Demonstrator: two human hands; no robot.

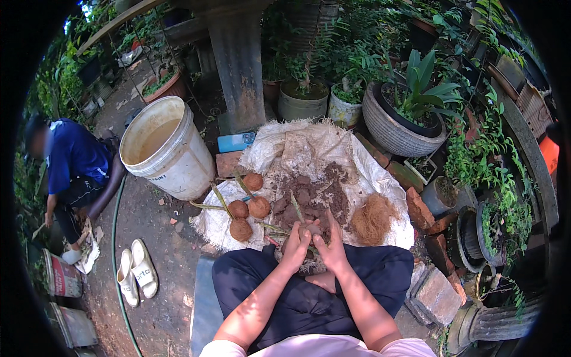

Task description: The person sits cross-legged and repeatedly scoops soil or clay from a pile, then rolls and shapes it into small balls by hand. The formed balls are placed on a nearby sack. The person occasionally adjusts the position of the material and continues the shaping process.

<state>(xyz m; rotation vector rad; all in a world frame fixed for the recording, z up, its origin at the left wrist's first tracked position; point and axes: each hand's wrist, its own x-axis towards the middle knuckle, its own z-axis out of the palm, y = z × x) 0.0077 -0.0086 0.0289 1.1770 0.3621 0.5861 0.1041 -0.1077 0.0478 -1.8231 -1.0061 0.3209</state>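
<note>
In front of my lap, my left hand (294, 248) and my right hand (332, 245) are closed together around a clump of brown soil (310, 228). A green plant stem (297, 208) sticks up out of the clump. My fingers hide part of it. Just beyond lies a heap of dark crumbly soil (330, 193) on a white woven sack (285, 140). Left of it are several round fibre-wrapped balls (259, 207) with green stems poking out. A loose tangle of brown coconut fibre (376, 219) rests on the sack's right side.
A large white bucket (193, 166) of murky water stands at the left, near a blue phone (235, 143). Pale slippers (144, 268) and a green hose (115, 238) lie on the ground. Broken bricks (419, 208) and potted plants (395, 134) line the right. Another person (77, 157) sits far left.
</note>
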